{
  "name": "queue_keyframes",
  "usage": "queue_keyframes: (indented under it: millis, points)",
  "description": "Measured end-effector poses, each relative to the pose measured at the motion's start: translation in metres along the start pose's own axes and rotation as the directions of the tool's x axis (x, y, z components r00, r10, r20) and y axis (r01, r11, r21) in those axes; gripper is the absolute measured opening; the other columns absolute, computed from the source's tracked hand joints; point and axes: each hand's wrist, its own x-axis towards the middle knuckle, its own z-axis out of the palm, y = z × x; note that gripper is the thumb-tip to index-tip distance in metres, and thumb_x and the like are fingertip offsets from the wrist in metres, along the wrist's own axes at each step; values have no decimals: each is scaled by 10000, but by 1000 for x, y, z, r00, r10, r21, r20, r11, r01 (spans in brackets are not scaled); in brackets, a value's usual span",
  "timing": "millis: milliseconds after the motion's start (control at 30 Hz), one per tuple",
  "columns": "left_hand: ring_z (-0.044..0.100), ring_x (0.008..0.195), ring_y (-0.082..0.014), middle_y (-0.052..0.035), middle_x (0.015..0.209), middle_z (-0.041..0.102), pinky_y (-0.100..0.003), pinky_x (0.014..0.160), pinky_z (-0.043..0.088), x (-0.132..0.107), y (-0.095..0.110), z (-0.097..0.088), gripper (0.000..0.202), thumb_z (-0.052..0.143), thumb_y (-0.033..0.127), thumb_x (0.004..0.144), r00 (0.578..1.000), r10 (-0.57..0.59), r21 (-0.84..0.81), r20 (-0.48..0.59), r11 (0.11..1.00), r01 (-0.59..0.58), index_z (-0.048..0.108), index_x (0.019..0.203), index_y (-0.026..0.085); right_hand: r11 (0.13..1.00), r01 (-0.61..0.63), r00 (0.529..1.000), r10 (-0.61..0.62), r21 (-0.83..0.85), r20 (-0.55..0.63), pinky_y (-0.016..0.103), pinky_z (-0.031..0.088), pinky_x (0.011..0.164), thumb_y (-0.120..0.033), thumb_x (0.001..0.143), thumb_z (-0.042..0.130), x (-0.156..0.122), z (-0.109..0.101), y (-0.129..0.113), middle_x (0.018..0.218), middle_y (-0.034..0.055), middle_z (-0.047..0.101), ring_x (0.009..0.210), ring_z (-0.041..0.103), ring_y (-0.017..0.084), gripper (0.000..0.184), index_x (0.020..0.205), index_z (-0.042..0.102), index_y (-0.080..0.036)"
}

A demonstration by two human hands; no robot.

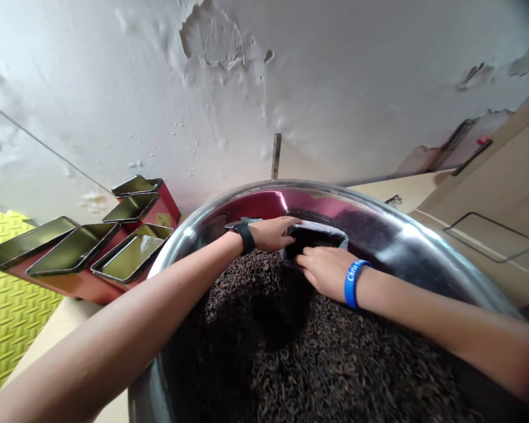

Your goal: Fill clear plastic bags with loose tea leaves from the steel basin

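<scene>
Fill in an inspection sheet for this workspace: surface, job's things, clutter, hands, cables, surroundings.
Surface: pale tabletop under a large metal bowl.
Job's things: dark loose leaves fill the bowl; a foil bag lies open on them.
Clutter: five open red tins left of the bowl.
Hands: left hand grips the bag's edge; right hand is at its mouth, grip unclear.
Cables: thin line across the wall; cannot tell what it is.
Surroundings: peeling white wall, yellow mat.

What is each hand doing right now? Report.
Left hand: closed on the bag.
Right hand: fingers curled at the bag's mouth; grip cannot be told.
</scene>
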Motion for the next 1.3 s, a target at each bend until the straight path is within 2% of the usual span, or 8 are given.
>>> queue_keyframes:
  millis: [200,367,467,533,600,700,833,1300]
  points:
    - [480,1123,-183,-80,1272,473,-279,956,377,-1,1,6,469,460,240,811,986,60,63,-152,997,-51,406,1272,174,996,-61,982,71,62,-172,316,423,691,-276,879,334,9,-17,32,999,63,646,874,594,213,312,1007,614,-219]
    - [592,892,-225,-102,1106,558,-323,769,462,0,12,9,373,458,328,801,920,-184,182,-345,949,258,509,1134,170,936,-351,924,352,32,-152,343,412,625,-523,819,393,8,-28,69,834,80,658,749,594,242,400,980,607,-225]
    - [615,775,-241,-106,859,639,-326,688,462,0,15,7,379,395,456,816,922,-366,162,-125,909,383,615,864,151,941,-339,938,336,16,81,364,418,629,-553,735,493,6,-18,84,866,106,661,758,605,273,459,1014,604,-205]
    - [615,681,-209,-89,711,647,-292,652,454,0,14,6,455,344,491,827,914,-370,122,168,928,353,621,699,153,936,-343,922,318,82,220,336,417,587,-436,753,496,7,-12,88,749,81,664,633,606,231,399,1054,589,-192]
    - [606,654,-183,-84,679,649,-259,629,439,0,12,5,441,346,443,825,905,-324,110,278,946,305,615,639,148,903,-383,908,330,193,257,296,405,538,-284,772,438,9,-10,89,577,26,623,489,564,178,347,1075,578,-190]
    - [601,717,-199,-111,788,659,-262,607,420,0,10,-2,379,363,381,806,931,-360,149,54,925,349,637,716,136,869,-394,913,407,299,20,270,405,566,-180,721,430,13,-18,92,596,15,620,537,565,159,333,997,614,-201]
    - [556,598,-158,-87,695,627,-260,545,382,-2,12,-21,412,347,400,827,910,-363,5,-200,928,372,639,736,123,771,-439,777,584,462,-237,263,399,552,-224,692,467,12,-35,96,669,23,625,598,549,167,297,929,645,-213]
    - [572,635,-198,-109,728,632,-284,541,379,-4,6,-25,379,398,397,793,869,-417,40,-266,896,443,656,824,121,773,-338,738,572,537,-358,247,389,518,-261,774,446,5,-35,80,541,-12,575,496,501,127,266,937,647,-200]
